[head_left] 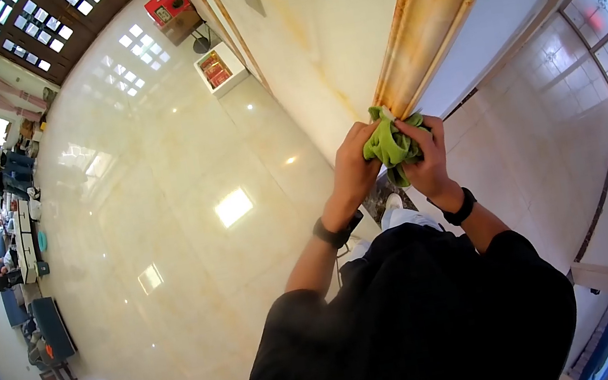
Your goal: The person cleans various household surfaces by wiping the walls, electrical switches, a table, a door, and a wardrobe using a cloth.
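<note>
Both of my hands grip a crumpled green cloth (391,144) against the lower visible part of a brown-and-cream marbled door frame (434,5). On the cloth's left side, my left hand (353,163) has its fingers closed on the fabric. From the right, my right hand (429,159) holds it too, its thumb and fingers bent around the folds. Parts of the fingertips are hidden in the cloth. A black band circles each wrist. One of my shoes (394,202) shows below the cloth, near a dark stone threshold (378,201).
Glossy tiled floor (177,287) spreads out on the left. Beside the wall stands a white box (221,70) with red items inside, near a red case (166,6). Several people sit by a long table (24,239) at far left. A window (606,27) is at right.
</note>
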Action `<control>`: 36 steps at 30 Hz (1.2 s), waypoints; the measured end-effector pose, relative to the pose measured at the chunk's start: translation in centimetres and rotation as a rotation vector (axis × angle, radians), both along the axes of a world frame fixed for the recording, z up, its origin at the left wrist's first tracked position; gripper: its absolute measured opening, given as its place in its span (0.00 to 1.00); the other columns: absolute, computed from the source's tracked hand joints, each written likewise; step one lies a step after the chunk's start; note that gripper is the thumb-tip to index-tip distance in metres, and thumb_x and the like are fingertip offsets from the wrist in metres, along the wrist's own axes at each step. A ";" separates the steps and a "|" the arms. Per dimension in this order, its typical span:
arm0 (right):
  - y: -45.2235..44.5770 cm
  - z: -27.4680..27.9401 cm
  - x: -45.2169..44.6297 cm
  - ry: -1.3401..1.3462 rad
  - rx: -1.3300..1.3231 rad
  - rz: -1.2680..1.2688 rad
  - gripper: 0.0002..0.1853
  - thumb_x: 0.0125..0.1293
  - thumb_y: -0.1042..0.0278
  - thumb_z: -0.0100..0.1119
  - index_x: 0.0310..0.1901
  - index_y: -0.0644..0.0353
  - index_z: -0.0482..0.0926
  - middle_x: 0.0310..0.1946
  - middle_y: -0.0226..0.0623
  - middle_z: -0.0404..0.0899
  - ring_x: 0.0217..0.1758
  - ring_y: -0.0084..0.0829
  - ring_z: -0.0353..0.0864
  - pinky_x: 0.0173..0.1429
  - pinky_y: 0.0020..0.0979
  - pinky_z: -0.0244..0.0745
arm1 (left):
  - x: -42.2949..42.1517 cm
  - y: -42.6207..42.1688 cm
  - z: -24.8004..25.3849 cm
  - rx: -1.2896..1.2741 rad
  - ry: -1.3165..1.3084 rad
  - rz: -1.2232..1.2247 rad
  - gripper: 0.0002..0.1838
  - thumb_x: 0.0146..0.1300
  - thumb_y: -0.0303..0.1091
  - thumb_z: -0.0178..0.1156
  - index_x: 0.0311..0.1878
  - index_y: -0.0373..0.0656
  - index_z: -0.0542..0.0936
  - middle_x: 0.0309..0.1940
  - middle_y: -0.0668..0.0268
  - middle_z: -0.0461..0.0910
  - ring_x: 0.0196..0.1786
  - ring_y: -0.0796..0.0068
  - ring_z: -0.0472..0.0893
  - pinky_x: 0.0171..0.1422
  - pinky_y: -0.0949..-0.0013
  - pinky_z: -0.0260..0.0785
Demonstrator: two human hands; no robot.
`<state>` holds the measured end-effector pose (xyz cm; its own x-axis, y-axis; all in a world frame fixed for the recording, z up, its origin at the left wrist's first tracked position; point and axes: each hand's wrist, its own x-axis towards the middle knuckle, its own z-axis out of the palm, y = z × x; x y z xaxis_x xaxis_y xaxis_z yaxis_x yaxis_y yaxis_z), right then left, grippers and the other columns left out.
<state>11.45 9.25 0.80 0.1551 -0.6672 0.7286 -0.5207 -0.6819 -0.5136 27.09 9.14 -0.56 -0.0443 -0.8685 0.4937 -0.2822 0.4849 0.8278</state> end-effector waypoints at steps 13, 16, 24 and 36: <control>-2.8 3.3 0.0 -0.023 -0.327 -0.084 0.34 0.43 0.69 0.72 0.57 0.61 0.75 0.50 0.45 0.69 0.53 0.43 0.69 0.57 0.39 0.67 | 0.1 -1.7 6.6 -0.072 0.162 -0.105 0.27 0.46 0.16 0.62 0.54 0.39 0.78 0.35 0.56 0.75 0.37 0.54 0.78 0.42 0.66 0.71; -3.0 1.8 -0.2 -0.049 -0.331 -0.047 0.33 0.45 0.67 0.73 0.56 0.62 0.75 0.50 0.45 0.68 0.53 0.43 0.69 0.56 0.40 0.66 | 0.4 -1.9 5.7 -0.051 0.143 -0.116 0.27 0.46 0.16 0.62 0.54 0.40 0.78 0.36 0.56 0.76 0.38 0.53 0.79 0.42 0.65 0.72; -3.6 -7.7 -3.4 -0.092 -0.305 -0.164 0.28 0.53 0.59 0.73 0.54 0.57 0.73 0.50 0.45 0.66 0.51 0.45 0.70 0.53 0.43 0.67 | 1.8 -2.5 2.8 -0.052 0.055 -0.214 0.26 0.48 0.22 0.67 0.54 0.42 0.77 0.37 0.59 0.76 0.38 0.54 0.79 0.38 0.61 0.73; -1.2 -5.7 1.9 0.191 -0.454 -0.640 0.27 0.55 0.61 0.72 0.53 0.64 0.73 0.49 0.49 0.68 0.50 0.49 0.73 0.53 0.45 0.72 | 6.9 -10.7 3.0 -0.201 -0.010 -0.734 0.24 0.52 0.28 0.64 0.55 0.41 0.76 0.44 0.60 0.75 0.41 0.58 0.81 0.38 0.62 0.75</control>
